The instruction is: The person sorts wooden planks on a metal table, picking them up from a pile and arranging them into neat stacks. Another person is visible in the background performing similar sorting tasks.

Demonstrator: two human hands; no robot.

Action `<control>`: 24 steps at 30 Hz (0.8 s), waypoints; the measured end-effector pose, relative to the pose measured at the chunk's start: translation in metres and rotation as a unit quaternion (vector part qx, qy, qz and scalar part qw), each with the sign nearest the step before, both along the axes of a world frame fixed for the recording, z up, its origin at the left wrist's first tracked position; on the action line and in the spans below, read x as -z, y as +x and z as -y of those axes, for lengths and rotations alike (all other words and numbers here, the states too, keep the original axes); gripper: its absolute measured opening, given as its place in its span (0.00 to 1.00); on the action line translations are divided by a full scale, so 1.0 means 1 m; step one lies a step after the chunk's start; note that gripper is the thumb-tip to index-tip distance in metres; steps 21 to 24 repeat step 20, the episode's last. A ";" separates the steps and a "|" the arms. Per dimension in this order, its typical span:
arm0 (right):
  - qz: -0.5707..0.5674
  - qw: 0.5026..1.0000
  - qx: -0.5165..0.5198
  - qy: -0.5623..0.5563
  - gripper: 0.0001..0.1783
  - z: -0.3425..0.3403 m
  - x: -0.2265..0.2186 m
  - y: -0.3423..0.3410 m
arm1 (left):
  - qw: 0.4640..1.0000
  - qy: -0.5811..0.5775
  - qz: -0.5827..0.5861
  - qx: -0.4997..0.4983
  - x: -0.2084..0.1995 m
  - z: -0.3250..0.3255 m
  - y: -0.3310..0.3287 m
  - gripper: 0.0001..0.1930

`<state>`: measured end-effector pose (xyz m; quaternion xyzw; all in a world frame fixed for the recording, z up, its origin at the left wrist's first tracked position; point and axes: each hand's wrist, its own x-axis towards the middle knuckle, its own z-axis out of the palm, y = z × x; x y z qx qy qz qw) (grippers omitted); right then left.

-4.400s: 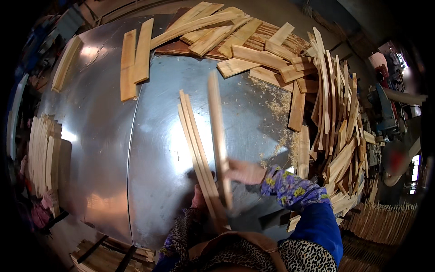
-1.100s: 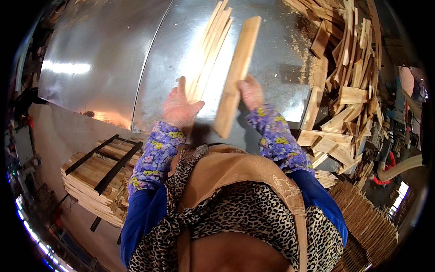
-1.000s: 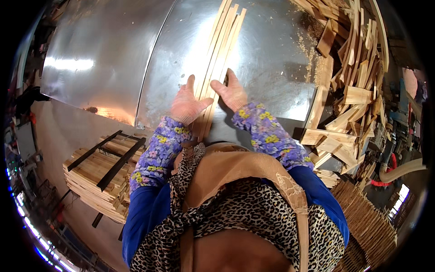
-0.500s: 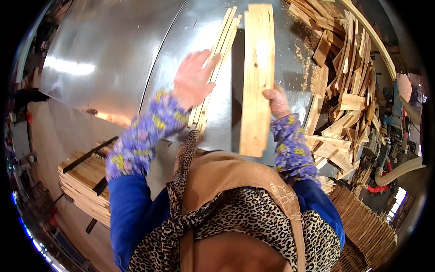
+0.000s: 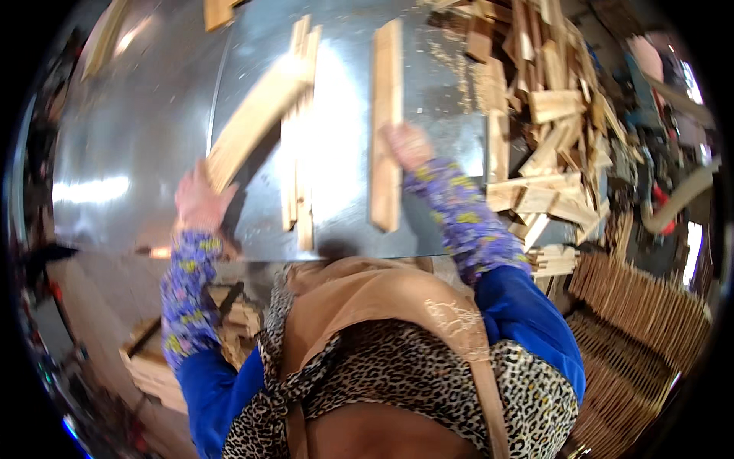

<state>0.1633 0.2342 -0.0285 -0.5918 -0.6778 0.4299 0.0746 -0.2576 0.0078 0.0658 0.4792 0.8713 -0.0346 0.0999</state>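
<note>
My left hand (image 5: 202,197) grips the near end of a pale wooden board (image 5: 256,126). That board slants away to the right, and its far end lies over a few narrow wooden strips (image 5: 289,172) on the metal table (image 5: 145,153). My right hand (image 5: 409,145) is closed on the right edge of a second wooden board (image 5: 387,176), which points straight away from me to the right of the strips. The fingers under both boards are hidden. Motion blurs my left hand somewhat.
Wood offcuts (image 5: 554,195) are heaped on the table's right side, with sawdust (image 5: 451,76) beside them. More wood pieces (image 5: 219,14) lie at the far left. Below the table stand stacked boards (image 5: 157,382) at left and stacked slats (image 5: 638,306) at right. A pale hose (image 5: 680,205) curves at far right.
The boards that were together by my right hand are now apart. My left hand has moved from the strips to the left and holds one board; my right hand keeps the other. The view has shifted.
</note>
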 end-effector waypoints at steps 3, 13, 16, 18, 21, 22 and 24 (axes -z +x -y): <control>0.087 0.987 -0.134 0.027 0.33 0.067 0.022 -0.073 | 0.989 -0.066 0.035 -0.131 0.048 0.021 -0.001 0.54; 0.232 0.952 0.115 0.164 0.25 -0.054 -0.064 0.072 | 0.955 0.191 0.225 0.040 0.020 -0.038 0.159 0.66; 0.349 0.904 0.242 0.036 0.52 -0.091 -0.057 0.202 | 0.959 0.132 0.212 0.131 0.021 -0.070 0.208 0.57; 0.353 0.899 0.257 -0.043 0.64 -0.094 -0.025 0.221 | 0.939 0.063 0.307 0.145 0.013 -0.099 0.241 0.54; 0.221 0.937 0.261 -0.073 0.72 -0.092 -0.013 0.221 | 0.910 0.041 0.390 0.132 0.017 -0.127 0.250 0.54; 0.221 0.937 0.261 -0.073 0.72 -0.092 -0.013 0.221 | 0.910 0.041 0.390 0.132 0.017 -0.127 0.250 0.54; 0.221 0.937 0.261 -0.073 0.72 -0.092 -0.013 0.221 | 0.910 0.041 0.390 0.132 0.017 -0.127 0.250 0.54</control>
